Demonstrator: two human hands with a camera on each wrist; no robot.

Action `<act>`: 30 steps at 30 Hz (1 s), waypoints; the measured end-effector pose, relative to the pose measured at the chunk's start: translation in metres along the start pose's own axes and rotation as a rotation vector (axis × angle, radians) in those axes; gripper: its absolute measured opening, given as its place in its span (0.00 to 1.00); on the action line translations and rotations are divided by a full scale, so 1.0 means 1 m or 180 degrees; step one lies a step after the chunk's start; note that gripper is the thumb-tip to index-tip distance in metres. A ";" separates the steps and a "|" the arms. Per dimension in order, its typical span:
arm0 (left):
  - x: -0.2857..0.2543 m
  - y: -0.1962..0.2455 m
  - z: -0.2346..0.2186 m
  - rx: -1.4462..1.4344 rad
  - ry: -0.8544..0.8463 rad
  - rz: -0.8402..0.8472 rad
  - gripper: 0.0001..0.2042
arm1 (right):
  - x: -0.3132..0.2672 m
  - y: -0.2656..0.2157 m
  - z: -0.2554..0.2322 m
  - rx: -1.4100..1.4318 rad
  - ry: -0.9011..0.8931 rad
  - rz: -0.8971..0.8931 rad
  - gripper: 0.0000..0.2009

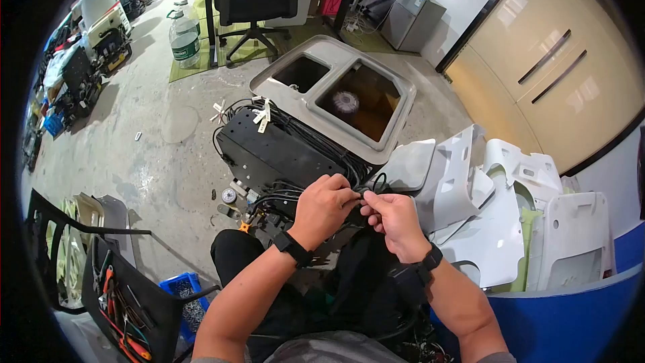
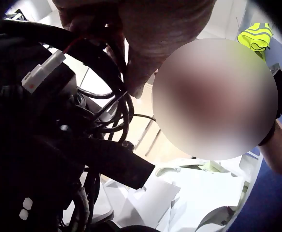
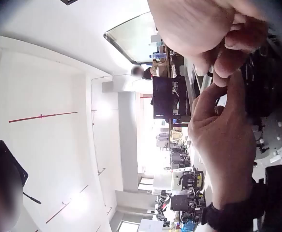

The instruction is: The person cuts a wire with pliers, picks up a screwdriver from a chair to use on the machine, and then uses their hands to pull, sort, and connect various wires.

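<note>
Over the near right end of a black metal chassis [image 1: 275, 151], both hands meet fingertip to fingertip at a bundle of black cables [image 1: 349, 165]. My left hand [image 1: 324, 207] has its thumb and fingers pinched together on a thin black cable of that bundle. From the other side my right hand [image 1: 394, 220] pinches at the same spot, its other fingers curled. Their fingertips hide most of the pinched part. Looped cables [image 2: 124, 118] hang below the fingers in the left wrist view, beside a white plug connector [image 2: 43, 72]. White tags [image 1: 263, 117] mark cable ends on the chassis.
Behind the chassis lies a grey frame [image 1: 312, 97] with two openings. White plastic shells [image 1: 463, 175] are piled at right, near a blue surface [image 1: 564, 323]. Hand tools [image 1: 124, 316] lie on a black chair at left, with a blue bin [image 1: 185, 299] beside it.
</note>
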State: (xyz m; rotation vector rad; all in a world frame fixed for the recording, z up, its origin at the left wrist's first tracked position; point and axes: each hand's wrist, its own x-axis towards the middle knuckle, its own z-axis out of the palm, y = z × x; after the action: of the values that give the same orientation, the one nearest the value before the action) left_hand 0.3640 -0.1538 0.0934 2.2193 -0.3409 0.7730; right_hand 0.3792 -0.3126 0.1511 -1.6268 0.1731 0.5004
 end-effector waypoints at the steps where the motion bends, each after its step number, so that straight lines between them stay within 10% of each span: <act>1: -0.001 0.000 0.000 0.0014 -0.0029 0.0030 0.04 | 0.001 -0.002 0.000 -0.0067 0.0000 0.0031 0.14; 12: -0.005 -0.003 0.004 -0.0131 0.0053 0.0029 0.04 | 0.012 -0.031 0.000 -0.2158 -0.0229 -0.0482 0.13; 18: -0.004 -0.005 0.004 -0.0196 0.0042 -0.0035 0.04 | 0.016 -0.037 0.001 -0.3213 -0.0412 -0.1256 0.12; 26: 0.003 -0.008 -0.001 -0.0230 -0.0321 -0.0193 0.04 | 0.014 -0.030 0.002 -0.4517 -0.0564 -0.3672 0.02; 30: 0.005 -0.012 -0.004 -0.0217 -0.0443 -0.0201 0.06 | 0.011 -0.024 -0.006 -0.4622 -0.0451 -0.3675 0.06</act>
State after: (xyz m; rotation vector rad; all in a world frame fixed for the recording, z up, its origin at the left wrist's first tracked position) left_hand 0.3718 -0.1430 0.0920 2.2136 -0.3580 0.5665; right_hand 0.4001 -0.3132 0.1683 -2.6192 -1.4848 -0.3116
